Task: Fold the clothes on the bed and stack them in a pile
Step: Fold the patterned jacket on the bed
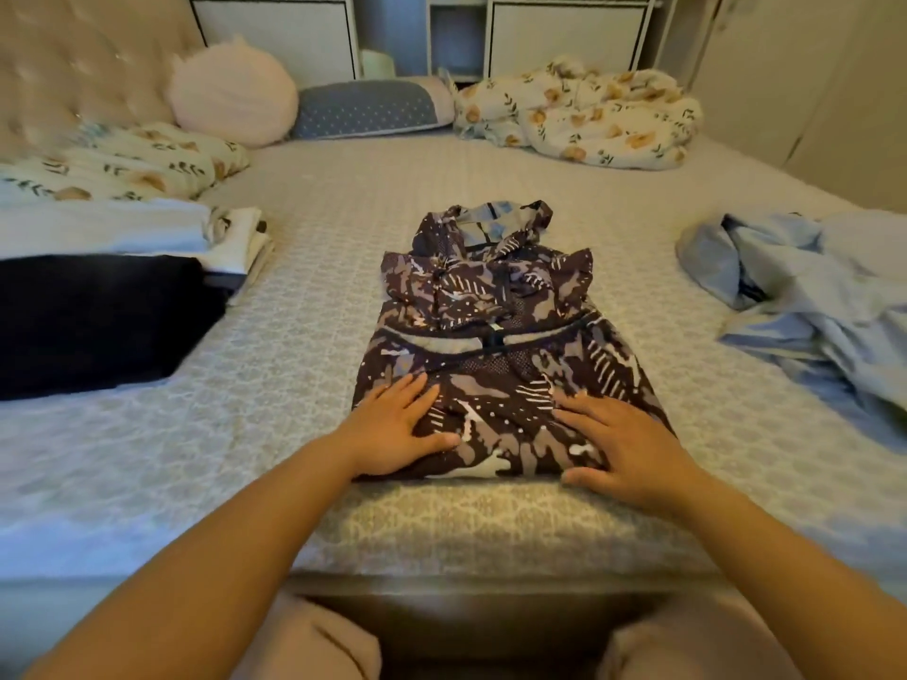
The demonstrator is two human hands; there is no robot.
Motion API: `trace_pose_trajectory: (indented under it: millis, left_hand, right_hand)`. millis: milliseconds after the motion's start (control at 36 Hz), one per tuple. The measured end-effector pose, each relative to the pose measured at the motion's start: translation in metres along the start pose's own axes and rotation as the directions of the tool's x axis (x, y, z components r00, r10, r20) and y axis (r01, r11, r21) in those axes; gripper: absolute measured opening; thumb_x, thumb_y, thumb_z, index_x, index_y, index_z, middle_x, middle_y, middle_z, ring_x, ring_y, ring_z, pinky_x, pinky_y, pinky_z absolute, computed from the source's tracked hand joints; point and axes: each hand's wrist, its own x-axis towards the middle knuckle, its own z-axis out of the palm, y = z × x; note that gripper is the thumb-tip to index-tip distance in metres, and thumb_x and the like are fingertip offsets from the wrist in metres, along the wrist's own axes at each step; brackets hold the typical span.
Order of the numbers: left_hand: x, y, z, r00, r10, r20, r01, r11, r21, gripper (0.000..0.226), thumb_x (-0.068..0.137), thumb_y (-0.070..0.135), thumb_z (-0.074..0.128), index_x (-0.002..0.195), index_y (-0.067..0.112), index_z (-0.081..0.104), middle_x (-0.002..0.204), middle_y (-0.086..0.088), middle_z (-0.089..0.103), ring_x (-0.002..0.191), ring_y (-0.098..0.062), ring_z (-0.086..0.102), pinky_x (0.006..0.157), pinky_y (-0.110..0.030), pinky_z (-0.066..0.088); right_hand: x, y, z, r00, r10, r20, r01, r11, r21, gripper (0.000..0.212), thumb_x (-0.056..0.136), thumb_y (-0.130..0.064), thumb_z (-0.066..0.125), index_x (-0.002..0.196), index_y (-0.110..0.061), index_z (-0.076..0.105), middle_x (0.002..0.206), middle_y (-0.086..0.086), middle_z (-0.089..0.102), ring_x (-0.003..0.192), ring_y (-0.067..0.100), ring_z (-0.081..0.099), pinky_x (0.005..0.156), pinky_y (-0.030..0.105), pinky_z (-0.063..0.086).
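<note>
Patterned garment [495, 346] flat mid-bed [304, 267], near edge. Left hand [397, 429], right hand [623, 449] pressing lower part, fingers straight, spread. Risk: slippery fabric shifts, fold goes crooked, hood bunches.

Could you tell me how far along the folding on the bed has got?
Done: a black folded garment and white folded items lie at the left. In hand: left hand and right hand press flat on the patterned jacket, partly folded. Left: the crumpled blue clothing at the right, plus stacking.
</note>
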Motion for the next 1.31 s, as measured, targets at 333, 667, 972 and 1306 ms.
trace_pose_trajectory:
  millis: [333,667,972,1306]
  left_hand:
    - [-0.053,-0.006,-0.009,0.948,-0.024,-0.316,0.039,0.998,0.041,0.049,0.086,0.025,0.057,0.134,0.035,0.048,0.131,0.005,0.055,0.110,-0.022,0.056,0.087,-0.032,0.047]
    - [-0.089,-0.040,-0.141,0.960,0.078,0.268,0.150,0.664,-0.733,0.027,0.079,0.017,0.077,0.104,0.012,0.070,0.107,-0.005,0.072,0.104,-0.023,0.066,0.085,-0.029,0.052]
    - [0.001,-0.021,-0.097,0.800,-0.599,0.018,0.369,0.469,-0.802,0.035,0.102,0.031,0.039,0.117,0.005,0.057,0.121,-0.016,0.060,0.109,-0.031,0.056,0.092,-0.039,0.043]
    - [0.036,-0.025,-0.023,0.657,-0.734,-0.173,0.458,0.571,-0.681,0.035,0.097,0.040,0.047,0.105,0.009,0.062,0.106,-0.013,0.066,0.099,-0.030,0.060,0.075,-0.031,0.039]
  right_hand:
    - [-0.013,0.015,-0.020,0.958,0.274,-0.090,-0.281,0.956,-0.084,0.037,0.087,-0.020,0.055,0.123,-0.029,0.052,0.125,-0.002,0.056,0.108,0.020,0.055,0.078,0.029,0.044]
    - [-0.033,0.050,-0.166,0.822,0.209,0.530,-0.510,0.684,0.521,0.012,0.090,-0.004,0.062,0.091,-0.014,0.068,0.078,-0.002,0.073,0.071,0.014,0.068,0.065,0.026,0.053]
    - [0.056,0.051,-0.110,0.642,0.759,0.110,-0.626,0.435,0.647,0.045,0.098,-0.032,0.052,0.126,0.003,0.055,0.126,0.020,0.057,0.112,0.036,0.055,0.088,0.039,0.044]
    - [0.100,0.053,-0.011,0.606,0.791,-0.084,-0.699,0.579,0.420,0.037,0.103,-0.026,0.030,0.118,-0.006,0.058,0.116,0.014,0.053,0.100,0.032,0.054,0.071,0.032,0.035]
